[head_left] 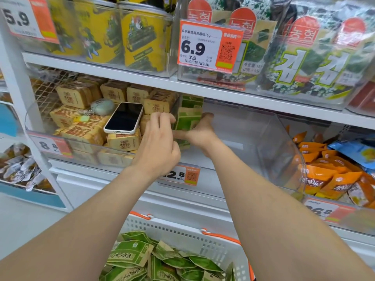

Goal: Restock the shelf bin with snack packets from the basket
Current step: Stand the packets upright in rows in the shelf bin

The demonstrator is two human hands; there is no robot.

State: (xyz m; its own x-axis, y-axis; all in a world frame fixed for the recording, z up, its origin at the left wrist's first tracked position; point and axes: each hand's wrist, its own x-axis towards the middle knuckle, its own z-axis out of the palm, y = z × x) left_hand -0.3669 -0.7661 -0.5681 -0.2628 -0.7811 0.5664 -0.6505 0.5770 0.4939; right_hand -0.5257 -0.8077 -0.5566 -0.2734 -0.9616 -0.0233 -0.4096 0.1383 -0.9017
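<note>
Although a small upright row of green snack packets (189, 120) is already set at the far left of the clear shelf bin (263, 138), the task is judged to be at an early stage: the greater part of the bin floor to the right of the row is seen bare. The row is held between both hands. The right hand (200, 132) is wrapped round it, with the thumb laid across the lower front and the fingers on the right side. The left hand (160, 138) is placed at the left edge with bent fingers, which seem to pinch the packets there.

Much is left to be done. The white basket (182, 232), with orange handles, is placed near and low, below the shelf. A heap of loose green packets (142, 258) is seen in it, lying in all directions; how deep the heap goes cannot be told.

In the neighbouring bin on the left, tan packets (85, 136) are stacked, and a smartphone (123, 117) is laid on them, beside a pale egg-shaped charm (102, 106). In the bin on the right, orange packets (324, 175) are piled, with a blue packet (353, 149) on top. On the shelf above, yellow packs (142, 43) and seaweed packs (304, 57) are kept in clear bins, and a price tag (209, 45) marked 6.9 is fixed on the front of the seaweed bin.
</note>
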